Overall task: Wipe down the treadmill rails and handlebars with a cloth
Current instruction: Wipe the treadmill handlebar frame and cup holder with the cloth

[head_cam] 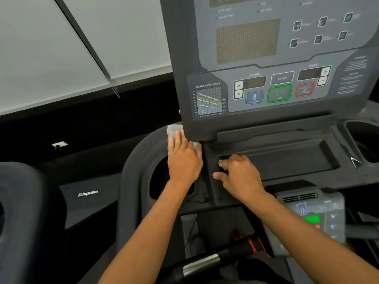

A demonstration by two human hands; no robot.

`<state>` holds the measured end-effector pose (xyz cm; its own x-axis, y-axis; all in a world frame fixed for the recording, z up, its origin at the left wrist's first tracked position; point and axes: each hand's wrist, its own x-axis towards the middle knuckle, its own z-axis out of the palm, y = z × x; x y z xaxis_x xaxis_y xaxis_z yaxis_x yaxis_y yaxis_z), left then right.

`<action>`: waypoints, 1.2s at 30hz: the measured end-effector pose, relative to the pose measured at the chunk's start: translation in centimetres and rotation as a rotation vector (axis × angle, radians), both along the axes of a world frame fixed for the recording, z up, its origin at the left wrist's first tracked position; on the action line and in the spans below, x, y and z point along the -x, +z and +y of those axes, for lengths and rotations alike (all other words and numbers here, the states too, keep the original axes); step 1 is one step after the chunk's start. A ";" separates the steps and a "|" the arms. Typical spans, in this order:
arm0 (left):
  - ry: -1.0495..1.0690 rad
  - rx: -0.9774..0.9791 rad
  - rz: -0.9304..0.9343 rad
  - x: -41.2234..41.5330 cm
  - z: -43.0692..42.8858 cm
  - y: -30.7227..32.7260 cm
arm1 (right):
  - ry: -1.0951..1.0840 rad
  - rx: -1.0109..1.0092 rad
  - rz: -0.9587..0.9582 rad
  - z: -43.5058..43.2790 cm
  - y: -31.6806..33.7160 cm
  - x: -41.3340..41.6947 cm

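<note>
1. Cloth point(171, 132): pale and folded. We log it on the curved dark moulding point(133, 171) of the treadmill, tight against the lower left corner of the console panel point(266, 58). Its far edge shows past the fingertips, and a second corner shows at the thumb side.

2. Left hand point(184, 160): we record it flat on the cloth with the fingers straight, pressing and not gripping. It spans the far rim of the left cup holder point(162, 181), and the panel's edge lies just beside it on the right.

3. Right hand point(240, 175): we note the fingers loosely bent and holding nothing. The fingertips rest at the near left edge of the shallow tray point(287, 158). The two hands are near each other but apart, with a dark ridge between them.

4. Right cup holder point(361, 136): at the far right edge, well apart from both hands.

5. Keypad point(315, 218): below the tray and under the right forearm, blurred, with a green patch showing.

6. Handlebar point(205, 263): black with a metal band, crossing the bottom of the view between the forearms.

7. Neighbouring machine point(88, 194): to the left, lettered "impulse". A dark gap separates it from the moulding, and we count that as open room on that side.

8. Cord point(92, 48): hangs diagonally across the pale wall, upper left.
</note>
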<state>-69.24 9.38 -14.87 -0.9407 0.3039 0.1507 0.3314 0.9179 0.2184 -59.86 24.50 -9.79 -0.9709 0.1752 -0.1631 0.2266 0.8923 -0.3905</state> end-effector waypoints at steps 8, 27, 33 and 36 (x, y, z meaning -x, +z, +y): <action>0.049 0.028 -0.018 -7.8 1.8 0.1 | 0.272 0.027 -0.091 3.5 0.4 1.2; 0.256 -0.117 -0.143 -11.7 7.4 -0.6 | 0.550 -0.152 0.004 9.0 0.0 0.0; 0.274 -0.146 -0.123 -13.9 7.6 -0.3 | 0.574 -0.171 -0.013 9.2 0.0 -0.5; 0.292 -0.214 -0.114 -18.5 6.9 -0.5 | 0.566 -0.183 -0.019 9.0 0.2 -0.5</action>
